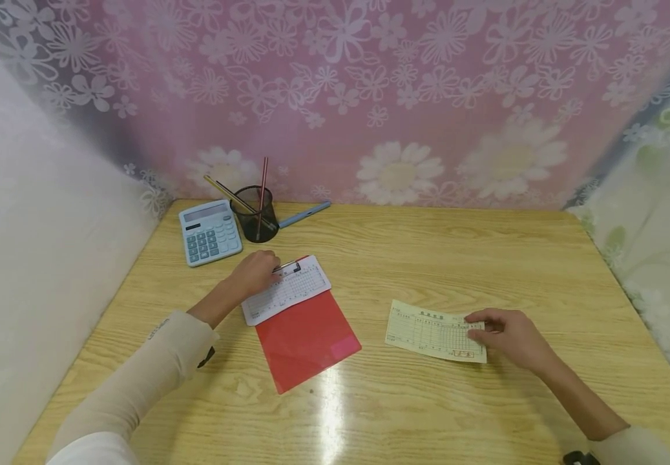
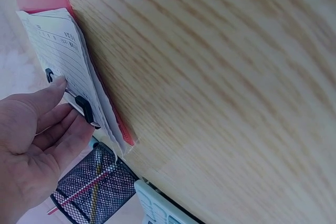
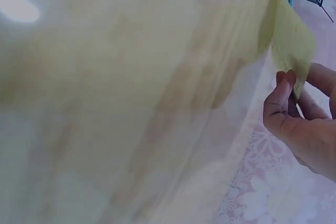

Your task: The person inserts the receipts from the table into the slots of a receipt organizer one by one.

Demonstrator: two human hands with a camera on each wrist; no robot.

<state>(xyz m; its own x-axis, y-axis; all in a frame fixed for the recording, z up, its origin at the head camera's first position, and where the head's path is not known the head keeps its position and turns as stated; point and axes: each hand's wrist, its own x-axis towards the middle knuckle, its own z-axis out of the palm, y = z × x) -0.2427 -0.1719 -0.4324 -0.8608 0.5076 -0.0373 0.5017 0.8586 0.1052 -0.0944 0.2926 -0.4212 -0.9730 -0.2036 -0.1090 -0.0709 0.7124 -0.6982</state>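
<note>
A red clipboard [image 1: 305, 349] lies at an angle on the table, with a pad of white printed forms [image 1: 288, 290] across its upper part. My left hand [image 1: 255, 272] is at its top edge, thumb and fingers gripping the metal clip with black ends [image 2: 79, 103]. To the right, a pale yellow printed slip [image 1: 428, 332] with a red stamp is pinched at its right end between the thumb and fingers of my right hand [image 1: 512, 336]. In the right wrist view the slip [image 3: 291, 40] bends up from the table at the pinched end.
Behind the clipboard stand a light blue calculator [image 1: 211, 236] and a black mesh pen holder [image 1: 253, 223] with several pencils. A blue pen [image 1: 305, 214] lies beside the holder. Flowered cloth [image 1: 398, 97] closes off the back of the wooden table [image 1: 428, 252].
</note>
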